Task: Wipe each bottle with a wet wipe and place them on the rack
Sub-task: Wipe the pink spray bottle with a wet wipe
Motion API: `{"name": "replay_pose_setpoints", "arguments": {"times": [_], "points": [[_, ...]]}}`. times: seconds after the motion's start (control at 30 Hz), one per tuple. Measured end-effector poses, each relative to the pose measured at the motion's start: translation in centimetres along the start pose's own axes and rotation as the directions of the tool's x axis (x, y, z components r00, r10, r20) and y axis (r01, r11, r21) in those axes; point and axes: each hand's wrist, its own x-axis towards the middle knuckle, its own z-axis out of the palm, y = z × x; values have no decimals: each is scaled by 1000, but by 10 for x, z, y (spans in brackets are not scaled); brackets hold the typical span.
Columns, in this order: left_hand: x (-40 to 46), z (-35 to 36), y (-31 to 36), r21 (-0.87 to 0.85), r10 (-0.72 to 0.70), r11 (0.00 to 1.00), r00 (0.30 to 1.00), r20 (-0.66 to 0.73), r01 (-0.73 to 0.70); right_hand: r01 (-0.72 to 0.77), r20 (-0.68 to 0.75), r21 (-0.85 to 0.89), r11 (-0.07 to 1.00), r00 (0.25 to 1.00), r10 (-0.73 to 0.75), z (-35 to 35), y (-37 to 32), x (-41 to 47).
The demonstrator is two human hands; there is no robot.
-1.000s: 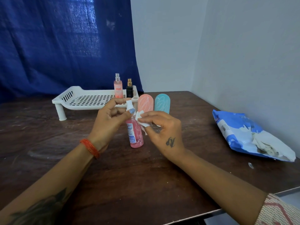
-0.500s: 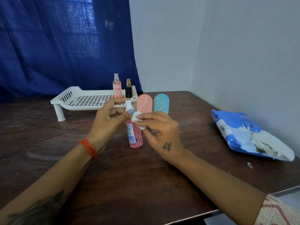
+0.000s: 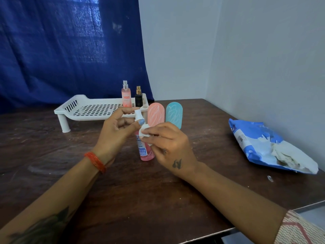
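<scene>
A pink spray bottle (image 3: 146, 153) with a white cap stands on the table's middle. My left hand (image 3: 117, 132) pinches its white top between thumb and fingers. My right hand (image 3: 171, 146) holds a folded white wet wipe (image 3: 143, 132) against the bottle's upper part. Behind them stand a coral rounded bottle (image 3: 155, 112) and a teal rounded bottle (image 3: 174, 112) on the table. On the white perforated rack (image 3: 91, 109) at the back stand a peach spray bottle (image 3: 126, 96) and a small black bottle (image 3: 138, 98), both at its right end.
A blue and white wet-wipe pack (image 3: 267, 147) lies open at the table's right, near the wall. A blue curtain hangs behind the rack. The dark wooden table (image 3: 140, 191) ends close to me at the lower right.
My right hand has slid the wipe up the pink bottle, from its shoulder toward the cap. The left hand keeps its hold on the top.
</scene>
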Motion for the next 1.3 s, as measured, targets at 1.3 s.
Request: {"name": "replay_pose_setpoints", "arguments": {"times": [1.3], "points": [[1, -2, -3, 32, 31, 999, 997, 71, -33, -648, 224, 470, 599, 744, 629, -2, 3, 10]]}}
